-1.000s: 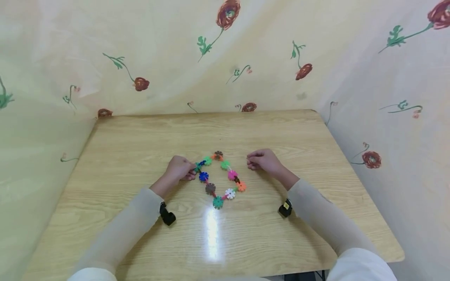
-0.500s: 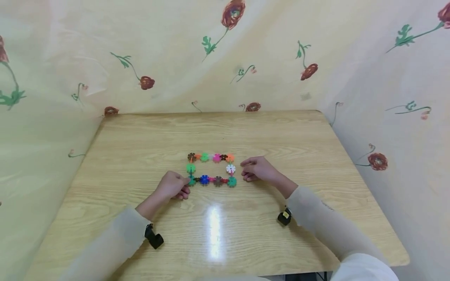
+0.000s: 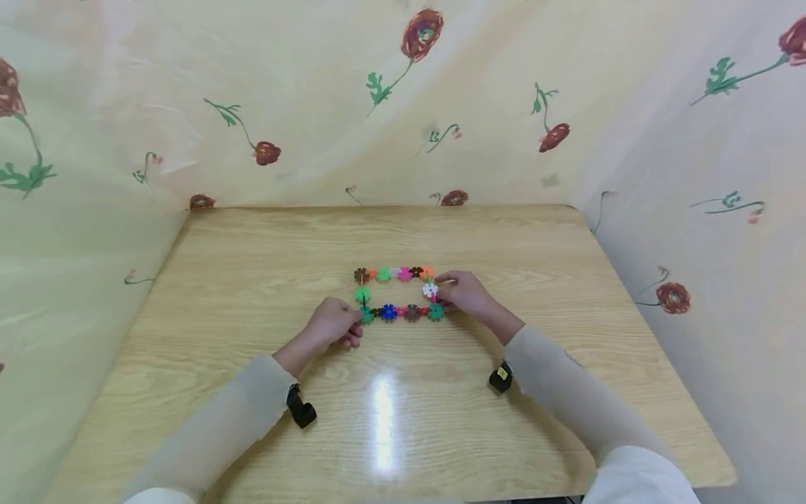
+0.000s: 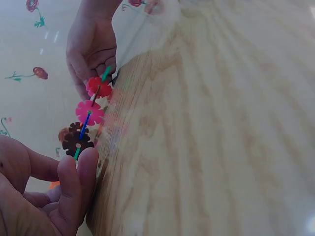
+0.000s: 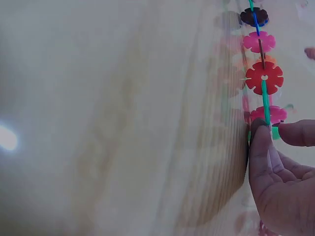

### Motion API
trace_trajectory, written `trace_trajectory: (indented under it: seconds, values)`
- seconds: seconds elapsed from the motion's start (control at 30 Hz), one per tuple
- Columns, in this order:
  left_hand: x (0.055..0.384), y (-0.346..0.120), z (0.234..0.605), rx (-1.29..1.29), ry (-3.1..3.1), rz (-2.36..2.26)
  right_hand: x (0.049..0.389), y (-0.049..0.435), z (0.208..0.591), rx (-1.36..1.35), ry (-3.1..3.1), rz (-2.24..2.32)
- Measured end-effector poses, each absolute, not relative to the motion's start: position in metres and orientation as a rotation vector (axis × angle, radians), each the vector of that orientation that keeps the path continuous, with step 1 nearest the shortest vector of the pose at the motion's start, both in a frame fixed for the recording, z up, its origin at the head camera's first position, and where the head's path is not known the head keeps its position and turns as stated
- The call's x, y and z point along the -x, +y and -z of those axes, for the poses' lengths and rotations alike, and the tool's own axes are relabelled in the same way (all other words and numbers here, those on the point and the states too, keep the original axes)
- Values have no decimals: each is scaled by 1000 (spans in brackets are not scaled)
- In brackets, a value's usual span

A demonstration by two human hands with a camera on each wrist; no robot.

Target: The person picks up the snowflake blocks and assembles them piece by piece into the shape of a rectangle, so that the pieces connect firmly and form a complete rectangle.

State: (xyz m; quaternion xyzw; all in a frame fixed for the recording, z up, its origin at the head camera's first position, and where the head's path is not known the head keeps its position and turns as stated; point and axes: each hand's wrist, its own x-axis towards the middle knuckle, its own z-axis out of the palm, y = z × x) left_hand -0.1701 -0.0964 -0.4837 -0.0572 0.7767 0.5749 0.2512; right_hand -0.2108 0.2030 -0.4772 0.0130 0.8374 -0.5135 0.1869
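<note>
A closed ring of slotted, flower-shaped plastic discs lies as a rectangle near the middle of the table; a blue disc [image 3: 388,312] is in its near side. My left hand [image 3: 330,323] pinches the teal disc [image 3: 366,314] at the near left corner. At the right end, my right hand [image 3: 469,292] holds the ring beside the white disc [image 3: 430,290], thumb and fingers on either side of the edge. In the right wrist view, a disc seen edge-on meets my fingertips [image 5: 260,130]. Both wrist views show the near row standing close over the wood, its colours altered.
The wooden table [image 3: 264,245] reaches a wall covering [image 3: 315,91] printed with flowers behind and at both sides. Black wrist cameras [image 3: 302,409] hang below both sleeves. A bright light reflection lies on the table in front of the ring.
The ring has turned from a tilted diamond to a rectangle squared to the table, then shifted slightly right and away. My right hand, apart from it before, now holds its right end.
</note>
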Motion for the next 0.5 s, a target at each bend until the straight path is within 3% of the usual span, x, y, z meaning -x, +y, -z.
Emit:
trace_trajectory:
  seconds: [0.5]
  values:
    - [193,-90,486,192,2153,-1595,228,199,482,-98,2413,1519]
